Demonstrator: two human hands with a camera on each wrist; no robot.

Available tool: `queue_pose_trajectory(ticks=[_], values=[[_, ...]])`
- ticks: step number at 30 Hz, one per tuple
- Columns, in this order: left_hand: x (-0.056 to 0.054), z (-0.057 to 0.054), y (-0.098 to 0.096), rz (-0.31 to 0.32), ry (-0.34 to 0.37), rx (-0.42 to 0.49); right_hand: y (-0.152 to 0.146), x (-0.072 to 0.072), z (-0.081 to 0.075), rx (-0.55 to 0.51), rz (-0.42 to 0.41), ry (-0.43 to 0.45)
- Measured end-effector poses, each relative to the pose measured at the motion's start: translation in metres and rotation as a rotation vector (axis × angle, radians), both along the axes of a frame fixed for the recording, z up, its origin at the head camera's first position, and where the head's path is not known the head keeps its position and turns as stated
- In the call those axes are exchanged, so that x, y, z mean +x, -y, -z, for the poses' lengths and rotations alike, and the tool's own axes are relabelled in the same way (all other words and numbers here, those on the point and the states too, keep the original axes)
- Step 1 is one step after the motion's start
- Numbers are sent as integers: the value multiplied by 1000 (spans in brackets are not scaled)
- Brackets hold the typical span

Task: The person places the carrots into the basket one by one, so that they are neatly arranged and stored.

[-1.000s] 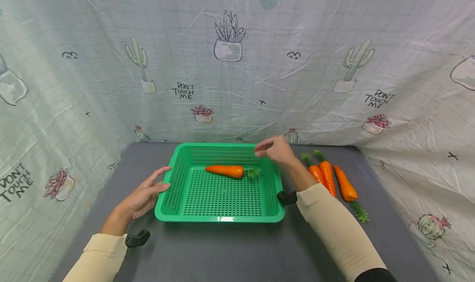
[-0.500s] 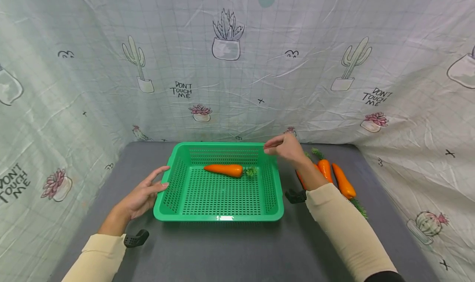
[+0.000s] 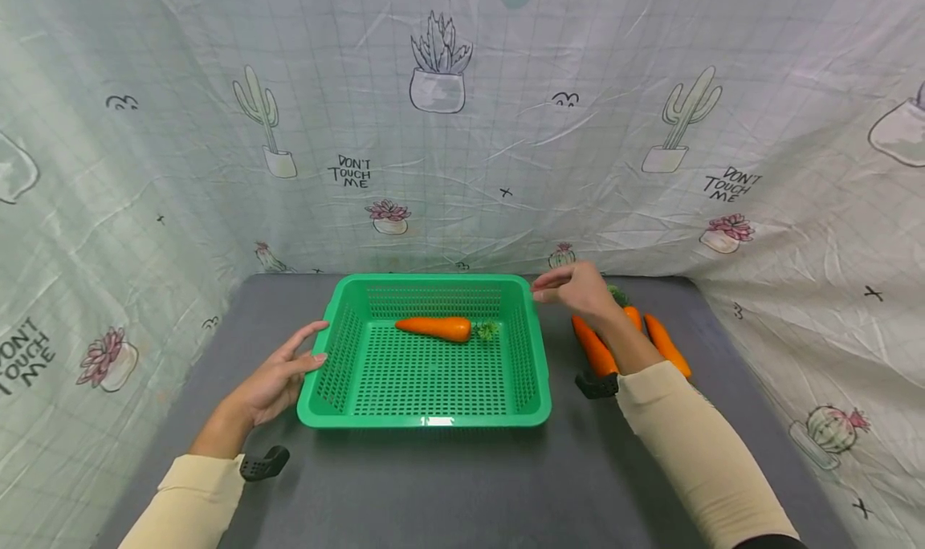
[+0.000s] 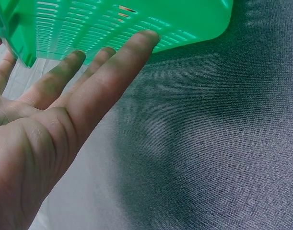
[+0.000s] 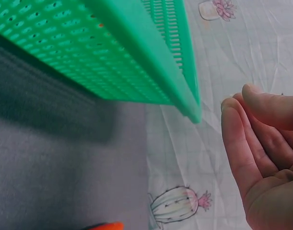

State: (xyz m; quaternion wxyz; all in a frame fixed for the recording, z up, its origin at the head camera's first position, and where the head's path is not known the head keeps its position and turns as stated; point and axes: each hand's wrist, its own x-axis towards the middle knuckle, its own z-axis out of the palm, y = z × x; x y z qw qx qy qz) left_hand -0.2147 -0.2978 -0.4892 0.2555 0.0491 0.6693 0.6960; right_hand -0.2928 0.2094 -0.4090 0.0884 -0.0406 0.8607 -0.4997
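Observation:
A green plastic basket point(image 3: 361, 422) stands on the grey table, with one orange carrot point(image 3: 437, 329) lying inside near the back, its leafy green top to the right. My left hand point(image 3: 275, 382) is at the basket's left side; in the left wrist view its straight fingers point(image 4: 115, 74) touch or nearly touch the outer wall. Just outside the back right corner, my right hand point(image 3: 584, 292) hovers with loosely bent fingers and nothing in them. Three more carrots lie right of the basket: a near one point(image 3: 594, 347), a middle one mostly behind my forearm, and a far one point(image 3: 665, 344).
A hanging cloth point(image 3: 462, 148) printed with cacti and succulents surrounds the back and sides of the table point(image 3: 448, 485). Black wrist mounts point(image 3: 264, 464) sit at both sleeve cuffs. My right forearm crosses over part of the loose carrots.
My right hand has moved right, from above the basket's back right corner to outside its rim, towards the loose carrots. My left hand, the basket and the carrot inside have stayed put.

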Motion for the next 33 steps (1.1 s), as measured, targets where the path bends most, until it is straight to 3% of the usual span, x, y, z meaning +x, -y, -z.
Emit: queue_pose_trajectory(ticks=[18, 28, 33], values=[[-1, -2, 1, 6, -4, -6, -26, 15, 1, 6, 36, 49], [-3, -2, 2, 3, 6, -18, -41, 20, 9, 70, 59, 46], [-3, -3, 1, 1, 22, -9, -48, 24, 12, 38, 72, 61]])
